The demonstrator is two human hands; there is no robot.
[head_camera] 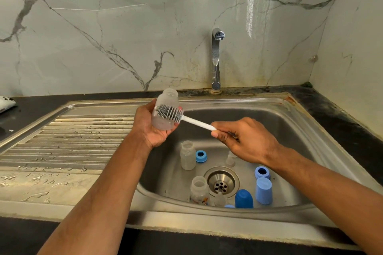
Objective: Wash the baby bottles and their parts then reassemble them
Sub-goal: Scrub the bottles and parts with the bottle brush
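Pretty clearly a home kitchen: stainless steel sink with a ribbed draining board set into a dark bench, and a chrome tap against a marble-look wall. The grime and rust along the sink's back edge, plus baby bottles and blue caps sitting in the basin, say lived-in house, not a lab or shop.

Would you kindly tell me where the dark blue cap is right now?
In the head view, the dark blue cap stands in the sink basin near its front wall, right of the drain and just left of the light blue cap.
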